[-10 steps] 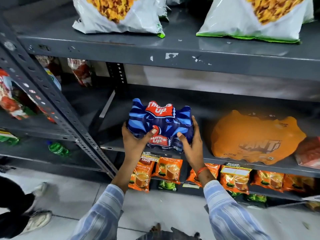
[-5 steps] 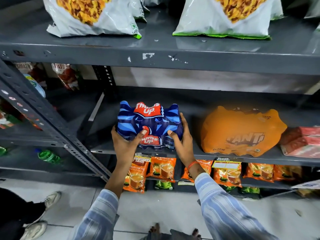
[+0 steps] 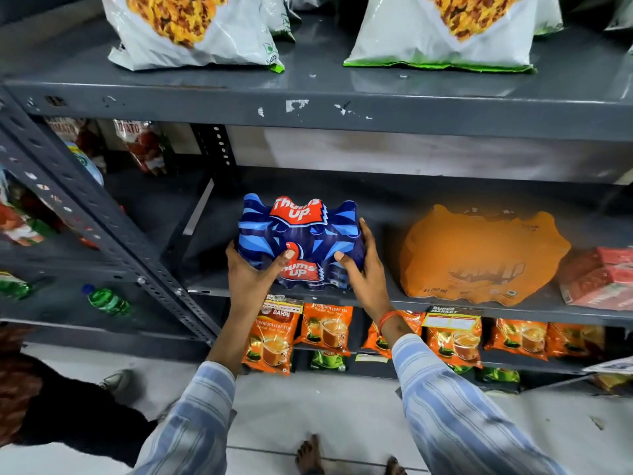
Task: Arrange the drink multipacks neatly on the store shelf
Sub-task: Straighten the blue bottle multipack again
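A blue Thums Up multipack point(image 3: 301, 234) stands at the front of the grey middle shelf point(image 3: 445, 305). My left hand point(image 3: 251, 274) grips its lower left corner, thumb across the front. My right hand point(image 3: 363, 272) clasps its right side, fingers along the wrap. To the right on the same shelf lies an orange Fanta multipack point(image 3: 479, 255), apart from the blue one. A red multipack point(image 3: 606, 279) sits at the far right edge, partly cut off.
White snack bags point(image 3: 191, 29) lie on the shelf above. Orange tea packets point(image 3: 274, 334) hang below the middle shelf's front edge. A slanted perforated steel upright point(image 3: 113, 241) borders the left. Green bottles point(image 3: 109, 299) lie on the left rack. Another person's shoe point(image 3: 118, 382) is at the lower left.
The view has shifted a little; the blue pack now sits slightly deeper on the shelf. Both hands keep their hold on it.
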